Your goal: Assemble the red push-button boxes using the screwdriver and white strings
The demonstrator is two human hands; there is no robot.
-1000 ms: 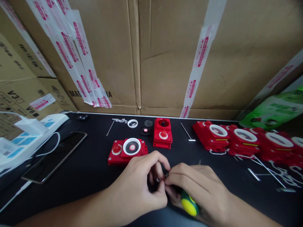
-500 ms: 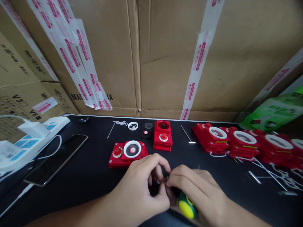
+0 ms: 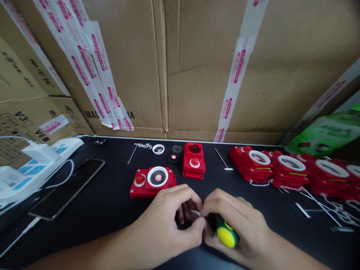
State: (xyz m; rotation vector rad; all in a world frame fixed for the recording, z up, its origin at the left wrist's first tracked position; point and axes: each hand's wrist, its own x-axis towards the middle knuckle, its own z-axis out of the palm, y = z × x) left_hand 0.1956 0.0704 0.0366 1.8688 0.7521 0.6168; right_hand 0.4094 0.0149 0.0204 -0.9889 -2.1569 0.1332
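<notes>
Pinching a small metal piece [image 3: 195, 212] between the fingertips of left hand [image 3: 171, 221] and right hand [image 3: 242, 223], with screwdriver [image 3: 227, 235] tucked in right palm. Likely light, stiff, slippery; best held by its ends.

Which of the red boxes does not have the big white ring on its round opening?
The middle box, between the single box at left and the row at right. Its round opening is bare; the others wear big white rings.
</notes>
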